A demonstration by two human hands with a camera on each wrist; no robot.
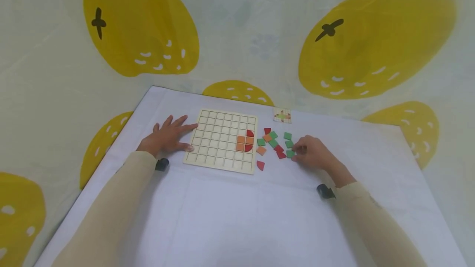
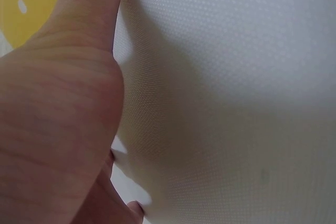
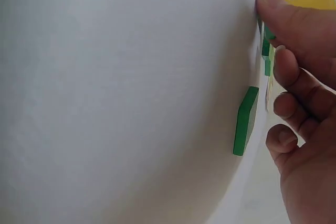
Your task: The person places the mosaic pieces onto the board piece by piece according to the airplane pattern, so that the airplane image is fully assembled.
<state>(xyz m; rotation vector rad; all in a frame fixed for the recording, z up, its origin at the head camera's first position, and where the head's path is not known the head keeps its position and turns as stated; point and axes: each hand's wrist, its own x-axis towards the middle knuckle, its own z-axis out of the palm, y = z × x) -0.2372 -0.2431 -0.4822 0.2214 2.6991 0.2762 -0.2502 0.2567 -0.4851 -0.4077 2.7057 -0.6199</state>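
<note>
On the white-covered table lies a wooden grid board (image 1: 219, 135), with orange square tiles (image 1: 241, 139) and red quarter-round tiles (image 1: 248, 148) set at its right side. My left hand (image 1: 170, 137) rests flat at the board's left edge, fingers spread, thumb on the board's lower left. To the right of the board, my right hand (image 1: 313, 153) pinches a green square tile (image 1: 290, 154) between thumb and finger, low over the cloth. The right wrist view shows the thumb against green tiles (image 3: 266, 45), the other fingers curled, and another green tile (image 3: 245, 121) lying below them.
Loose green, orange and red tiles (image 1: 273, 143) lie scattered between the board and my right hand. A small pattern card (image 1: 282, 115) lies near the table's back edge. Behind the table hangs a pale cloth (image 1: 245, 32) printed with large yellow fruit.
</note>
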